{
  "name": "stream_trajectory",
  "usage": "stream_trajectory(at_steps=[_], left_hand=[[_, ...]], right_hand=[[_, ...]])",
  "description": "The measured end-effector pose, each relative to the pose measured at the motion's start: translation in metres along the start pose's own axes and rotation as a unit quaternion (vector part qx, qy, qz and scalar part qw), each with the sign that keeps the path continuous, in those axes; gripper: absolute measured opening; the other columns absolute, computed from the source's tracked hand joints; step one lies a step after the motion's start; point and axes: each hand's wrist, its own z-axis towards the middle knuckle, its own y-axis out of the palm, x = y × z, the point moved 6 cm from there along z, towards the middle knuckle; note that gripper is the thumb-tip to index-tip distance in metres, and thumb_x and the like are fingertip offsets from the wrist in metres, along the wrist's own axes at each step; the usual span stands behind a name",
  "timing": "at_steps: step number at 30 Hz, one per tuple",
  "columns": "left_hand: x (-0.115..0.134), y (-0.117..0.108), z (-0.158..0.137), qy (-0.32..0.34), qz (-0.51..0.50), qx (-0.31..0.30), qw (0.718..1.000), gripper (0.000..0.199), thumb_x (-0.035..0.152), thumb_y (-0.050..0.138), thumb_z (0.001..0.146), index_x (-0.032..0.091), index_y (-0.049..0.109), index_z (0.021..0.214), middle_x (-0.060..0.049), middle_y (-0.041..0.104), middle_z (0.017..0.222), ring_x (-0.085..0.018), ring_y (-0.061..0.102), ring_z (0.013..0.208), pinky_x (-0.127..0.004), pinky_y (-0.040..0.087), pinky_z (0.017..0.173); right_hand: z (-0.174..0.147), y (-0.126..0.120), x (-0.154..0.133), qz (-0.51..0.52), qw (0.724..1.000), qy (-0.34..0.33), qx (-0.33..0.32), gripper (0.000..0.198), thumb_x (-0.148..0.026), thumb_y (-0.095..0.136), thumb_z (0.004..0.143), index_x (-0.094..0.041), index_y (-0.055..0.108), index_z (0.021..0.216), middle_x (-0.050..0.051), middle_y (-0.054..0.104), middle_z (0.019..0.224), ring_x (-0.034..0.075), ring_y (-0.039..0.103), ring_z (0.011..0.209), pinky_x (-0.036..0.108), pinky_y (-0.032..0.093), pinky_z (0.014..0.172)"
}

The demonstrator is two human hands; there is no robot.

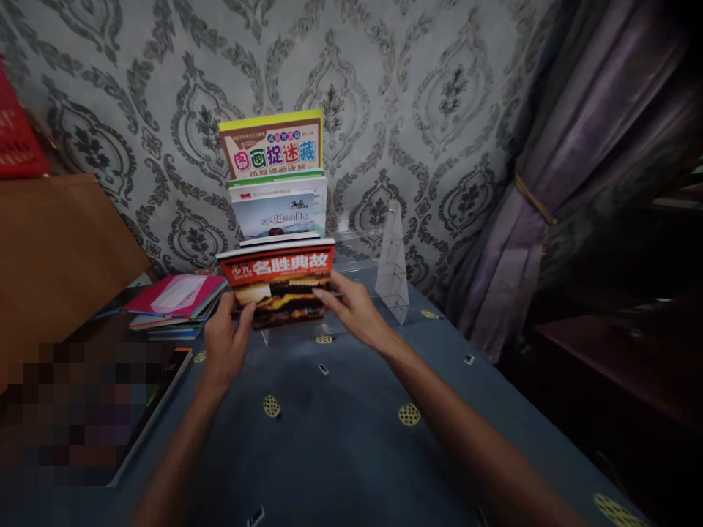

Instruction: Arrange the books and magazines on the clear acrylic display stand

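Book: red-orange cover, white title | left hand, right hand: both clasping its edges

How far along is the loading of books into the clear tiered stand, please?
Two books already stand in the upper tiers of the clear stand: the yellow-topped book and the white book. Both hands, left hand and right hand, hold the red book at the front tier. A pink-topped stack lies beside it.
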Motion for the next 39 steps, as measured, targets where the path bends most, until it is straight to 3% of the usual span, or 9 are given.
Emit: stream_trajectory(at_steps=[4,8,14,18,22,25,28,33,39], left_hand=[[0.024,0.000,0.025,0.071,0.019,0.073,0.995,0.020,0.039,0.053,0.095,0.021,0.051,0.085,0.002,0.058,0.076,-0.014,0.056,0.071,-0.025,0.041,0.068],[0.030,0.004,0.031,0.093,0.012,0.102,0.990,0.020,0.037,0.055,0.095,0.021,0.050,0.083,0.004,0.055,0.072,-0.012,0.053,0.066,-0.024,0.039,0.064],[0.016,0.008,0.037,0.011,-0.119,-0.114,0.986,0.031,0.048,0.061,0.089,0.017,0.064,0.095,-0.002,0.066,0.082,-0.015,0.061,0.072,-0.023,0.048,0.061],[0.002,0.005,0.033,-0.096,-0.172,-0.275,0.941,0.037,0.049,0.075,0.076,0.016,0.071,0.093,-0.006,0.072,0.085,-0.018,0.066,0.074,-0.022,0.052,0.055],[-0.005,0.012,0.015,-0.174,-0.175,-0.408,0.879,0.027,0.033,0.086,0.059,0.022,0.076,0.082,-0.005,0.077,0.081,-0.020,0.068,0.070,-0.027,0.056,0.056],[-0.004,0.018,0.007,-0.194,-0.168,-0.424,0.869,0.036,0.024,0.087,0.050,0.025,0.080,0.085,-0.003,0.079,0.086,-0.023,0.071,0.076,-0.032,0.060,0.062],[-0.006,0.022,0.002,-0.194,-0.140,-0.435,0.868,0.038,0.024,0.087,0.051,0.022,0.081,0.089,-0.004,0.078,0.077,-0.020,0.066,0.061,-0.027,0.054,0.049],[-0.010,0.025,-0.007,-0.214,-0.095,-0.488,0.841,0.026,0.025,0.081,0.060,0.019,0.081,0.086,-0.003,0.074,0.071,-0.013,0.054,0.049,-0.019,0.042,0.038],[-0.005,0.022,-0.004,-0.177,-0.105,-0.471,0.858,0.021,0.029,0.083,0.061,0.019,0.080,0.079,-0.001,0.070,0.062,-0.012,0.052,0.044,-0.021,0.042,0.038]], right_hand=[[0.020,-0.017,-0.012,0.035,0.993,-0.068,0.086,0.028,-0.038,0.050,0.101,-0.023,0.062,0.121,0.006,0.069,0.110,0.020,0.064,0.097,0.037,0.056,0.085],[0.022,-0.025,-0.015,0.058,0.989,-0.086,0.104,0.029,-0.042,0.052,0.101,-0.023,0.063,0.120,0.005,0.068,0.109,0.019,0.064,0.095,0.034,0.059,0.078],[0.017,-0.031,-0.006,0.117,0.993,0.005,-0.019,0.033,-0.049,0.065,0.092,-0.017,0.068,0.103,0.001,0.065,0.086,0.013,0.062,0.076,0.023,0.057,0.057],[0.011,-0.028,-0.006,0.169,0.976,0.057,-0.128,0.034,-0.044,0.070,0.088,-0.015,0.070,0.106,0.000,0.068,0.088,0.011,0.064,0.078,0.019,0.054,0.058],[0.001,-0.013,-0.015,0.154,0.950,0.041,-0.267,0.029,-0.045,0.068,0.088,-0.019,0.073,0.100,-0.004,0.072,0.081,0.010,0.064,0.069,0.019,0.052,0.056],[-0.003,-0.007,-0.019,0.089,0.951,0.008,-0.297,0.015,-0.036,0.075,0.082,-0.021,0.074,0.078,-0.008,0.066,0.062,0.008,0.057,0.054,0.017,0.045,0.049],[-0.005,-0.009,-0.025,0.025,0.960,-0.019,-0.278,0.017,-0.024,0.080,0.074,-0.022,0.068,0.062,-0.009,0.058,0.050,0.008,0.050,0.045,0.018,0.039,0.046],[-0.017,-0.008,-0.033,0.002,0.942,0.003,-0.336,0.015,-0.015,0.071,0.077,-0.022,0.069,0.064,-0.007,0.062,0.053,0.010,0.055,0.046,0.019,0.041,0.043],[-0.019,-0.010,-0.025,0.069,0.941,0.047,-0.328,0.018,-0.018,0.069,0.082,-0.022,0.068,0.064,-0.006,0.059,0.047,0.009,0.050,0.035,0.020,0.039,0.036]])
